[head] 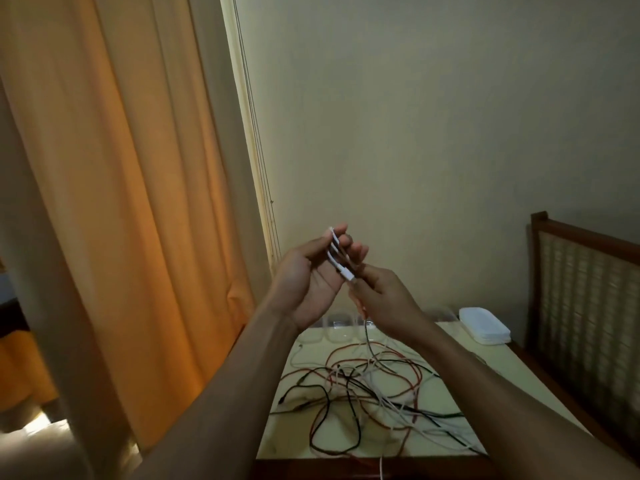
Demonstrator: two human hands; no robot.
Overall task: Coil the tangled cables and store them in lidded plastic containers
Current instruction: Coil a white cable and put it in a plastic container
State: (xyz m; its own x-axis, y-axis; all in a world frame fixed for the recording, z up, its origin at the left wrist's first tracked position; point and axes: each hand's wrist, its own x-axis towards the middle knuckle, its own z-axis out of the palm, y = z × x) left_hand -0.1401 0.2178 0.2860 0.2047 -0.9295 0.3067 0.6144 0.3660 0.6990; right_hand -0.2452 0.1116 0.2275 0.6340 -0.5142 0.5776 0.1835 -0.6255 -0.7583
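Clear containers [335, 329] and stacked white lids [485, 325] stand behind tangled cables [363, 386]; left hand [311, 282] and right hand [384, 299] fingers clamp a white cable [334, 250].

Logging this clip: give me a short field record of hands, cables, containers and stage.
left hand: holds loops of white cable, raised above table
right hand: pinches that cable beside the loops
tangle: red, black, white cables loose on table
containers: clear, at table's far edge
lids: white stack, far right corner, off containers
stage: coiling; nothing visibly stored
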